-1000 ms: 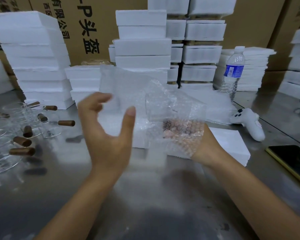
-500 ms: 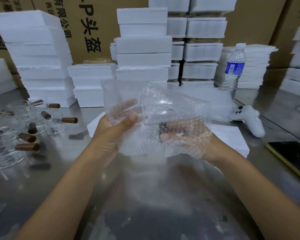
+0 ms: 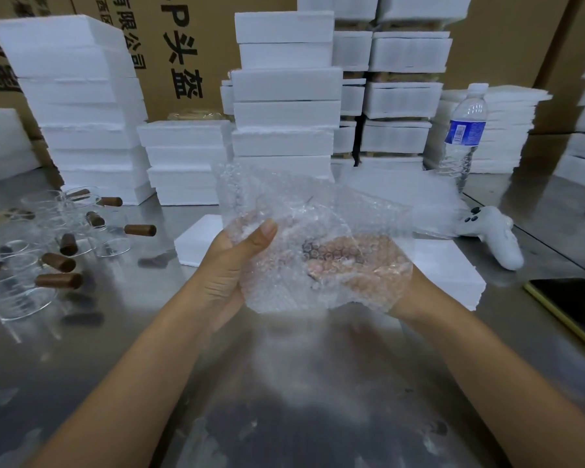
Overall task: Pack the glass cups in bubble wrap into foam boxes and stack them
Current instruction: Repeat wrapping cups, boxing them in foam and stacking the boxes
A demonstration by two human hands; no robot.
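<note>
Obs., head view, packing bench.

- Both hands are raised above the middle of the metal table (image 3: 284, 393), holding one bundle of bubble wrap (image 3: 284, 211) between them.
- Left hand (image 3: 228, 268): palm faces right and the thumb is pressed flat on the near face of the wrap. The fingers go round behind the sheet and show only faintly through it. It grips the wrap.
- Right hand (image 3: 365, 265): it lies under and inside the wrap and is seen only through the bubbles. The fingers are curled inward, cupping the bundle from the right. How tight the hold is, I cannot tell.
- Glass cup (image 3: 309, 247): it is inside the wrap between the two hands, against the right fingers. Only a dark patch shows clearly; the glass outline is not readable.
- A loose flap of wrap stands up and trails toward the far right.
- A flat foam slab (image 3: 196, 243) lies on the table just behind the hands.
- Loose glass cups (image 3: 112, 246) with brown handles are scattered near the left edge.
- Foam boxes (image 3: 284, 84) are stacked in several columns along the far edge, with cardboard cartons (image 3: 183, 45) behind them.
- A water bottle (image 3: 466, 130) stands upright toward the far right corner.
- A white controller (image 3: 497, 239) lies right of the hands, and a dark phone (image 3: 568, 307) lies at the right edge.
</note>
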